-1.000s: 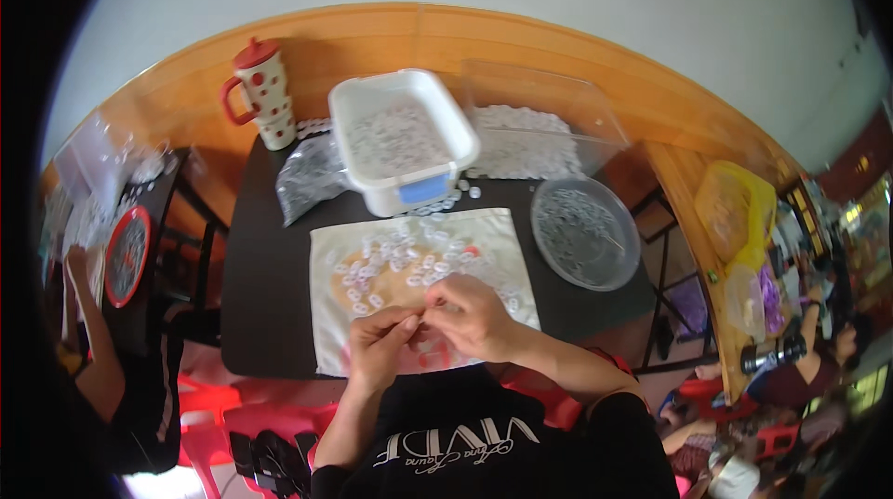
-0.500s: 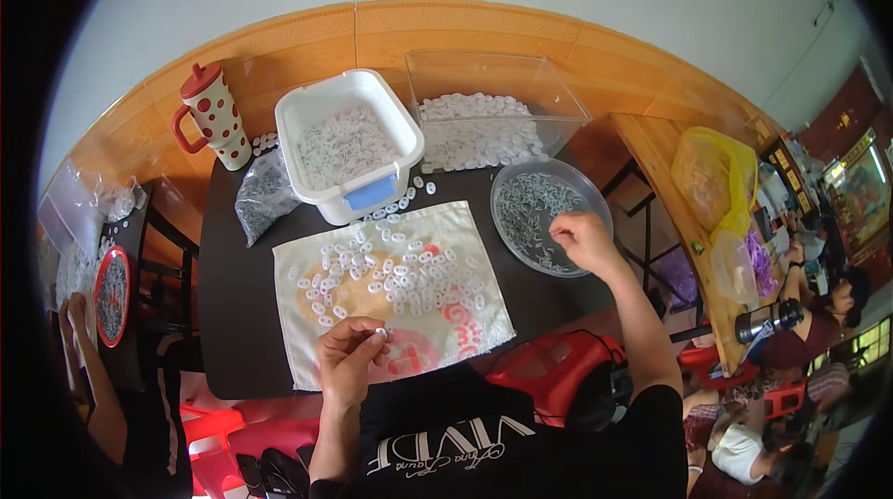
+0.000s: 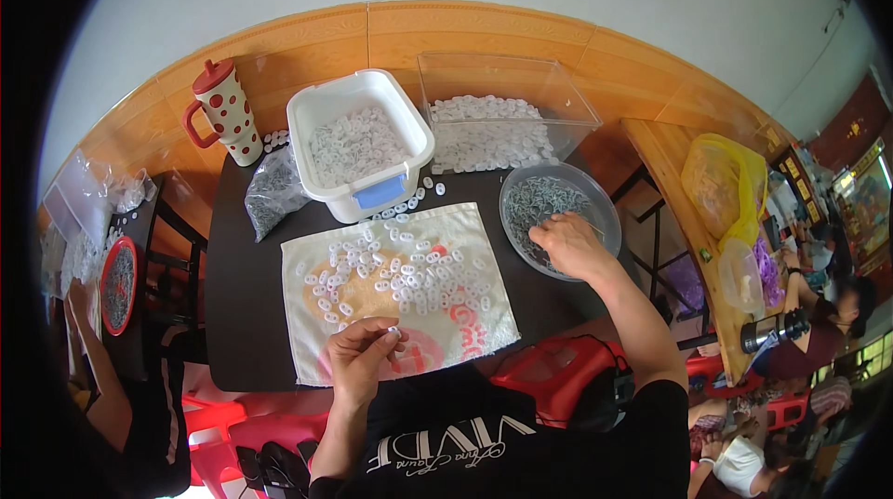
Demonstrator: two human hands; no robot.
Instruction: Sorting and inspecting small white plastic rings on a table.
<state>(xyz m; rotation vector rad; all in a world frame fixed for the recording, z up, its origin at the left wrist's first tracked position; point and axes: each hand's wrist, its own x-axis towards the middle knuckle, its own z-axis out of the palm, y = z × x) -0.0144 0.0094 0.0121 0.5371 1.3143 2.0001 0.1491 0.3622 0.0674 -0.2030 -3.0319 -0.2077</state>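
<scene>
From the head view, my left hand (image 3: 361, 355) hovered over the near edge of the white cloth (image 3: 395, 287) on the dark table (image 3: 237, 313), its grip narrowed to a pinch, thumb and fingertips closed on one small white ring piece (image 3: 393, 331). More white pieces (image 3: 409, 271) lay scattered across the cloth, just beyond it. My right hand (image 3: 569, 243) reached to the right into the clear round bowl (image 3: 595, 197) of small grey parts (image 3: 535, 197), fingers curled down among them; I could not tell whether that grip held anything.
</scene>
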